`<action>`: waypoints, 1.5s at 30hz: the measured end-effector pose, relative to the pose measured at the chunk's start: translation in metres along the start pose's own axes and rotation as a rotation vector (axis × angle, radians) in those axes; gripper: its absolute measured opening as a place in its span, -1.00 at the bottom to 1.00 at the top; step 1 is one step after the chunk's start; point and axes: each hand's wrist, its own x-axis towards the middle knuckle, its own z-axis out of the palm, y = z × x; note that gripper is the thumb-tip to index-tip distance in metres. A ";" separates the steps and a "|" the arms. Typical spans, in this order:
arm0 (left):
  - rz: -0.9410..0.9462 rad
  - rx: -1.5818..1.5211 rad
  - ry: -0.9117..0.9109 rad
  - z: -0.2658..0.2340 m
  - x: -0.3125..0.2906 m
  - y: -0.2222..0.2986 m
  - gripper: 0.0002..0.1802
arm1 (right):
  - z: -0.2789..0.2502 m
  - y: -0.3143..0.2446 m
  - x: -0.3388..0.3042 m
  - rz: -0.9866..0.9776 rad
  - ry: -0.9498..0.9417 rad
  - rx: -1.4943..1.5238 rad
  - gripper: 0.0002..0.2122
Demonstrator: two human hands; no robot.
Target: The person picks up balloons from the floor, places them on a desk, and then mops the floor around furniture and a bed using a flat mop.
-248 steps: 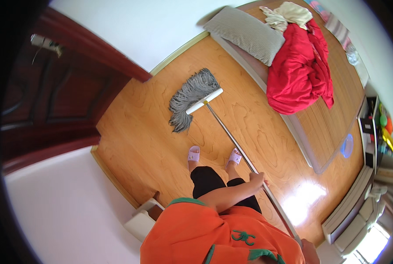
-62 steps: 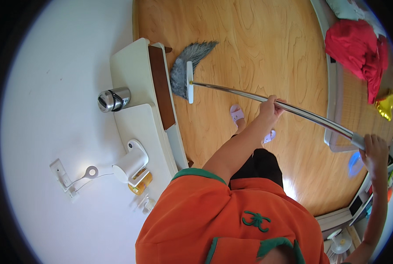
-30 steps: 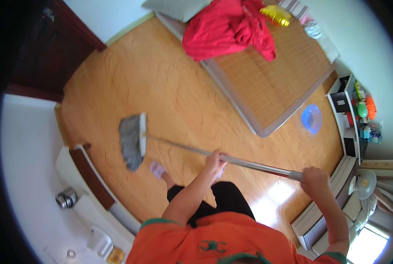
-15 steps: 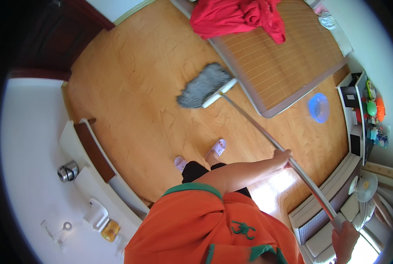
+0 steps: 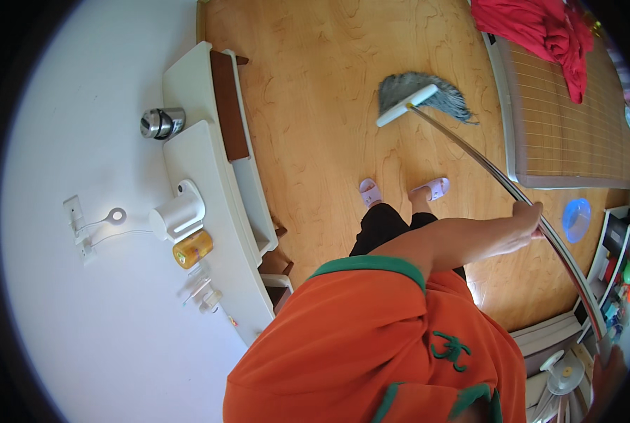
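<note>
A mop with a grey fringed head (image 5: 428, 95) on a white bar lies on the wooden floor, ahead of my feet in lilac slippers. Its long metal handle (image 5: 495, 173) slants back toward me on the right. My left hand (image 5: 525, 224) is closed around the middle of the handle, the arm stretched across my body. At the far lower right, my right hand (image 5: 609, 374) grips the handle's upper end, partly cut off by the dark rim. The fringe spreads out to the right of the bar.
To the right are a low bed (image 5: 565, 141) with red cloth (image 5: 541, 32), a blue basin (image 5: 577, 220) and a shelf (image 5: 620, 243) of toys. A white fan (image 5: 565, 372) stands at lower right. On the left, a white cabinet (image 5: 220, 233) carries a steel flask (image 5: 162, 123) and a yellow-lidded jar (image 5: 192, 249).
My view has turned left, bringing more of the white cabinet in. The mop head has moved left, away from the bed, and its fringe now trails right. Both hands keep their hold.
</note>
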 end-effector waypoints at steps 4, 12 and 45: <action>0.061 -0.208 -0.024 -0.068 -0.006 0.030 -0.83 | -0.020 -0.044 0.037 -0.158 -0.013 -0.070 -0.67; 0.411 -0.373 0.119 -0.249 -0.022 0.097 -0.86 | -0.017 -0.223 0.146 -0.627 0.267 0.042 -0.62; 0.457 -0.542 0.201 -0.346 0.080 -0.020 -0.87 | 0.174 -0.261 0.211 -0.691 0.132 0.183 -0.75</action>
